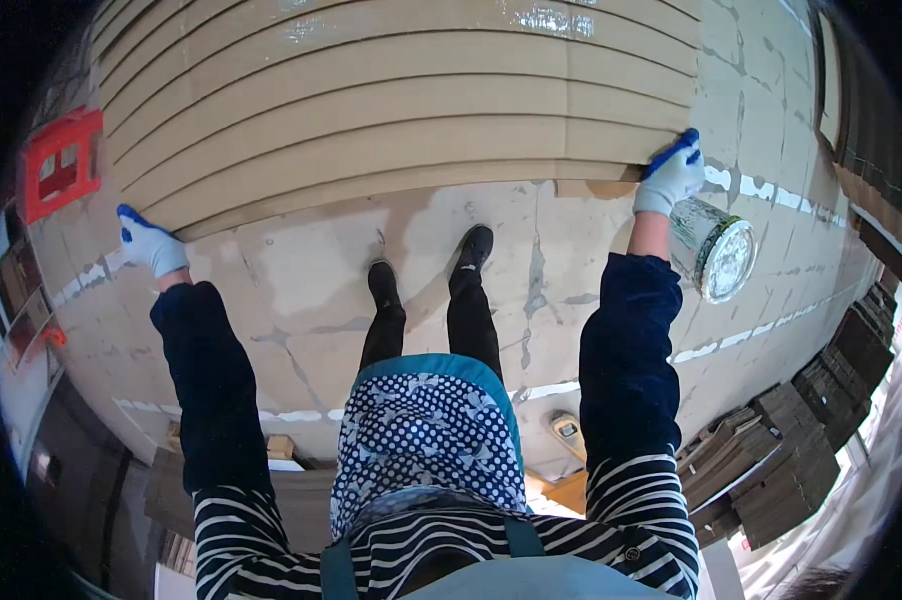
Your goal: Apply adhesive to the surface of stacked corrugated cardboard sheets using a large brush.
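Both gloved hands clamp the near edge of a stack of large tan corrugated cardboard sheets [391, 110]. Right hand [671, 175], white glove with blue palm coating, is closed over the stack's right near corner, fingers curled onto the top face. Left hand [151, 243], same glove type, sits at the left near corner; fingers appear wrapped under or around the edge, but the exact hold is partly hidden by the sheet rim.

The stack spreads away from the grip, many stepped layers showing along its near side, filling the upper part of the view. It appears to be held or tipped above the floor, near edge at arm's reach, both dark blue sleeves extended.

Judged step: carrying or repositioning the stack, both corners secured. The next move seems to call for even effort on both corners so the layers do not slide apart, and for watching the footing below.

Just beside the right hand, toward the person's right, lies a white cylindrical tin can with a pale lid [713, 250] on its side. Below the grip, between the arms, black shoes [476, 245] stand on the cracked grey concrete floor with worn white painted lines [301, 280]. Beyond the left hand, a red plastic object [63, 165]. Far right of the grip, dark stacks of flattened cardboard [801, 450].
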`<act>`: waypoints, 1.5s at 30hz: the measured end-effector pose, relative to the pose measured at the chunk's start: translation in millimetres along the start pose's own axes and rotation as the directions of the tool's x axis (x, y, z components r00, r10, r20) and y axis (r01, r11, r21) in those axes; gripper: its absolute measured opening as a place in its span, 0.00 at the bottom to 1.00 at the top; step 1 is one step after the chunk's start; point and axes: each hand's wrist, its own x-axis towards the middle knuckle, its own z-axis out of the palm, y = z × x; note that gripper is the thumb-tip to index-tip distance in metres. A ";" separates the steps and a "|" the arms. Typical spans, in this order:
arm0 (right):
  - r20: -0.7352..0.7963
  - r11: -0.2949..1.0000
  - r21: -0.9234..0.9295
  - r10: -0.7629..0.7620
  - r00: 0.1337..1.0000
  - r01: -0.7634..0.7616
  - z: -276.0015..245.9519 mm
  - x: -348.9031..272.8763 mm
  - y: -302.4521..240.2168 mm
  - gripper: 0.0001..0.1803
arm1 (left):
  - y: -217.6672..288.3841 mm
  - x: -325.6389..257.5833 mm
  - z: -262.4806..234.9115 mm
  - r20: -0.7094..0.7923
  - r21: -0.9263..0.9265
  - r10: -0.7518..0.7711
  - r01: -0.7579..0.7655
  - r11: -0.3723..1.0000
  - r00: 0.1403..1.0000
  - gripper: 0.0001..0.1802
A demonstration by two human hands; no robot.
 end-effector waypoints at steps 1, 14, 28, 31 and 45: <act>0.044 0.980 -0.199 0.003 0.999 0.006 0.4 1.9 -9.1 0.24 | 5.3 3.0 3.3 0.012 0.282 0.029 -0.031 0.959 1.000 0.23; 0.235 0.726 -0.634 -0.147 0.961 0.266 3.0 14.3 -6.1 0.25 | 32.9 14.3 3.7 0.269 0.805 0.077 -0.268 0.530 0.960 0.28; 0.246 0.896 -0.265 -0.294 0.924 0.355 54.3 33.1 -4.0 0.24 | 9.2 19.8 44.5 0.163 -0.243 -0.078 0.116 0.963 0.984 0.16; 0.201 0.917 -0.270 -0.245 0.948 0.294 57.4 31.2 -6.4 0.24 | 14.3 9.6 46.6 0.136 -0.157 -0.016 0.037 0.987 0.991 0.14; 0.227 0.879 -0.419 -0.140 0.964 0.226 49.8 29.9 -22.7 0.19 | 27.8 -3.6 49.3 0.047 0.087 -0.011 0.006 0.996 0.999 0.09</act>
